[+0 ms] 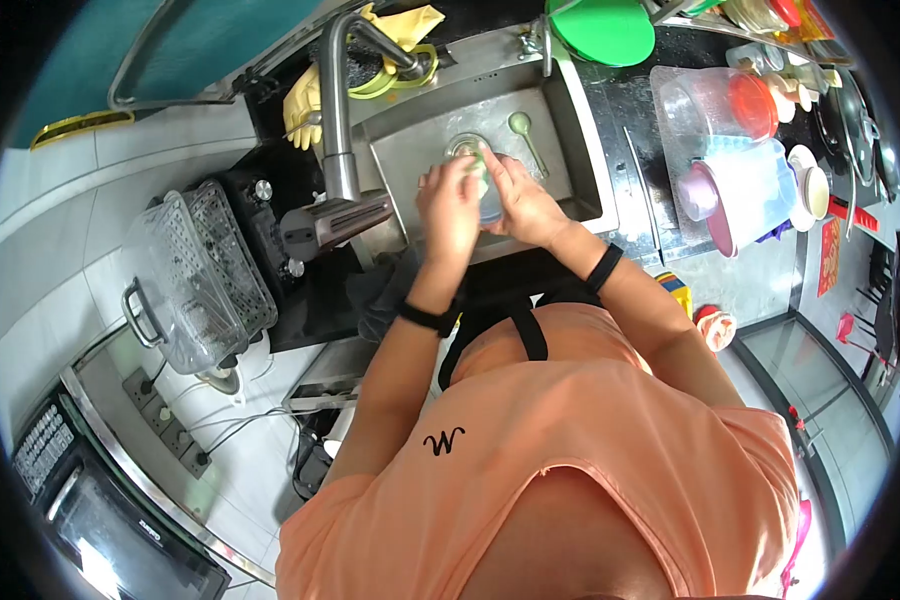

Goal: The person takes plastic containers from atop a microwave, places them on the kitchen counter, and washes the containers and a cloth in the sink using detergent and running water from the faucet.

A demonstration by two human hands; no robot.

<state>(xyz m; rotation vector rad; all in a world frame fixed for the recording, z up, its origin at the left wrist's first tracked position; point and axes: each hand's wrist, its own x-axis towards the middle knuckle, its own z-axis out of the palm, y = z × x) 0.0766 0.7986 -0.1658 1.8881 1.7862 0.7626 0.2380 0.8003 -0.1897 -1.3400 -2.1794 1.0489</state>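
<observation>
A curly black script letter, which looks like an "M" or a "w", stands on the front of the peach shirt (pixel 570 430). At the near left, upside-down lettering on the black oven (pixel 120 520) seems to read "Galanz"; the white print on its panel is too small to read. Characters on the red sign (pixel 829 258) at the right are illegible.
</observation>
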